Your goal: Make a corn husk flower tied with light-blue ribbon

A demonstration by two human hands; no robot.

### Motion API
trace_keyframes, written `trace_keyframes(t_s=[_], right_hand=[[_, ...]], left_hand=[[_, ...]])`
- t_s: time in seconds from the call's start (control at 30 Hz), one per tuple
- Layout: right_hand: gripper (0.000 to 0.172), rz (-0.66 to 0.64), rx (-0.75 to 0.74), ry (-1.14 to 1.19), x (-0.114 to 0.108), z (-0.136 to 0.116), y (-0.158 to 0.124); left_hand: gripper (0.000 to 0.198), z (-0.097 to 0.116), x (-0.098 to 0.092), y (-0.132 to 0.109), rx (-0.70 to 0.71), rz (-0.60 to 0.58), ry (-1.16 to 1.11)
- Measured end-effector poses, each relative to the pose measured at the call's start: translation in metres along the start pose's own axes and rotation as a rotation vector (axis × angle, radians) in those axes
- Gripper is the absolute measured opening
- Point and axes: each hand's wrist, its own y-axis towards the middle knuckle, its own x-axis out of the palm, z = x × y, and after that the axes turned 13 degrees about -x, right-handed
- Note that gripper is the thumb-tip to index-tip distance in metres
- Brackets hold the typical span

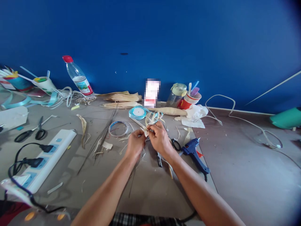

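My left hand (136,142) and my right hand (160,137) meet over the middle of the table, fingers closed in pinches. Between their fingertips is a small pale flower shape of dried husk (146,131), which both hands grip. Fingers cover part of it. Just beyond lie curled husk strips (154,117) and a roll of light blue ribbon (138,112). Left of my left hand is a roll of clear tape (118,128). A blue glue gun (196,157) rests to the right of my right hand, near a utility knife (159,159) partly under the wrist.
A white power strip (53,157) with black plugs lies left, near black-handled scissors (31,133). Thin wires (101,136) and husk scraps are scattered about. Along the blue wall stand a plastic bottle (78,77), a glass jar (176,94), red paper cups (190,100) and dried husks (122,96).
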Motion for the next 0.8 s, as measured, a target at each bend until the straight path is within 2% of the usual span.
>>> trace_keyframes(t_s=[0.1,0.23,0.33,0.43,0.8], right_hand=[[0.008,0.044,0.087,0.140,0.000,0.004,0.003],[0.019,0.084,0.330,0.485,-0.006,0.005,0.011],[0.022,0.098,0.415,0.669,-0.013,0.004,0.014],[0.023,0.101,0.413,0.716,-0.015,0.005,0.014],[0.019,-0.023,0.263,0.530,-0.003,0.019,0.012]], left_hand=[[0.022,0.004,0.000,0.001,-0.080,-0.081,-0.102],[0.026,0.007,-0.002,0.003,-0.221,-0.208,-0.267],[0.026,0.008,-0.002,0.004,-0.260,-0.241,-0.316],[0.025,0.007,-0.001,0.004,-0.279,-0.254,-0.336],[0.020,0.011,-0.004,0.004,-0.373,-0.321,-0.421]])
